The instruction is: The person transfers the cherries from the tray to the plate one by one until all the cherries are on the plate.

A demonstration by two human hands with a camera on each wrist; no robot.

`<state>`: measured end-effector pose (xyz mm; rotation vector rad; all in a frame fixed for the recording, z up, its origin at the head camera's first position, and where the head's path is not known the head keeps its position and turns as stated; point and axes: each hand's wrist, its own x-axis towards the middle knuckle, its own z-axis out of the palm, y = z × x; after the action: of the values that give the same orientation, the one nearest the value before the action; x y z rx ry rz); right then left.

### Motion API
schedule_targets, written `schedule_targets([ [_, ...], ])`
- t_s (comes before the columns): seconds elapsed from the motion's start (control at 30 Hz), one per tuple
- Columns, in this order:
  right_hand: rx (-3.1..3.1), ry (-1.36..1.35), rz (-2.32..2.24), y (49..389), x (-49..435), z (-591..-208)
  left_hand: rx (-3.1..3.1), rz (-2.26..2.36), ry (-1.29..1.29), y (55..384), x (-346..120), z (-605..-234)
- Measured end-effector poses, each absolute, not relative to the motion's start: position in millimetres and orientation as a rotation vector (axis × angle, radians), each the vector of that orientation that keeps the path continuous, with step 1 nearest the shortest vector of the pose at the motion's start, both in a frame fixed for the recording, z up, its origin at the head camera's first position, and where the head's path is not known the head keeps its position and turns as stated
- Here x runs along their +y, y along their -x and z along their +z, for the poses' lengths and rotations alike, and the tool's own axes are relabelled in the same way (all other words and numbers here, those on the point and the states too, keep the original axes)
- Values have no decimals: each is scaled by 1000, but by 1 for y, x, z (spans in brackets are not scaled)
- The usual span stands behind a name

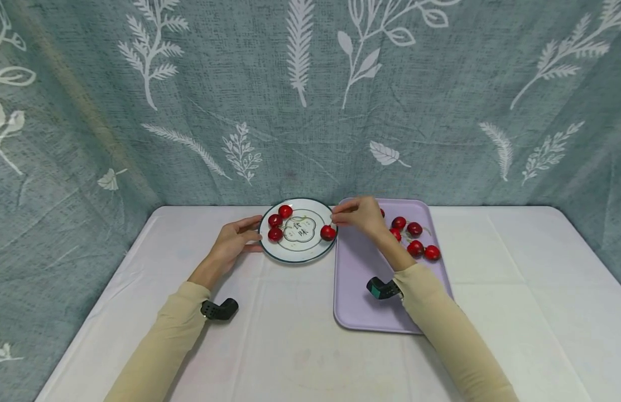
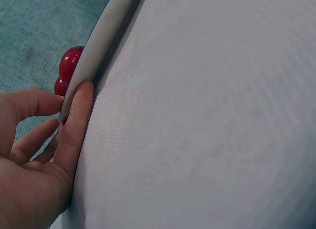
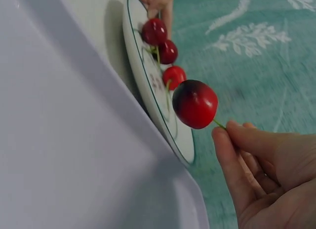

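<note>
My right hand (image 1: 360, 216) pinches the green stem of a red cherry (image 3: 195, 104) between thumb and fingertips. That cherry hangs over the right side of a white plate (image 1: 299, 258) with a dark rim. My left hand (image 1: 233, 241) grips the plate's left rim, thumb on top and fingers beneath, as the left wrist view shows. Three more cherries (image 1: 275, 234) lie on the plate's left part, their stems visible in the right wrist view. Dark characters and a flower outline mark the plate's middle.
A light purple tray (image 1: 360, 301) lies right of the plate, under my right forearm. Several cherries (image 1: 415, 248) with stems rest on its far part, one partly hidden by my hand. A white cloth (image 1: 280, 335) covers the table; a teal leaf-patterned curtain (image 1: 290, 156) stands behind.
</note>
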<state>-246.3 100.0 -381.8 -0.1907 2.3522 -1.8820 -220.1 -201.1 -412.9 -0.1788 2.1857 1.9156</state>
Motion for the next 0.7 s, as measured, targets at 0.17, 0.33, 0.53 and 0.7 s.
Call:
schedule_targets([
  [0.17, 2249, 177, -1940, 247, 86, -383, 2215, 1894, 193, 220, -198, -411],
  [0.33, 2198, 161, -1939, 246, 71, -383, 2233, 1880, 218, 220, -197, -411],
  [0.53, 2191, 135, -1925, 246, 59, -386, 2242, 1883, 231, 220, -195, -410],
  [0.7, 2211, 132, -1887, 248, 54, -391, 2238, 1884, 252, 221, -193, -410],
])
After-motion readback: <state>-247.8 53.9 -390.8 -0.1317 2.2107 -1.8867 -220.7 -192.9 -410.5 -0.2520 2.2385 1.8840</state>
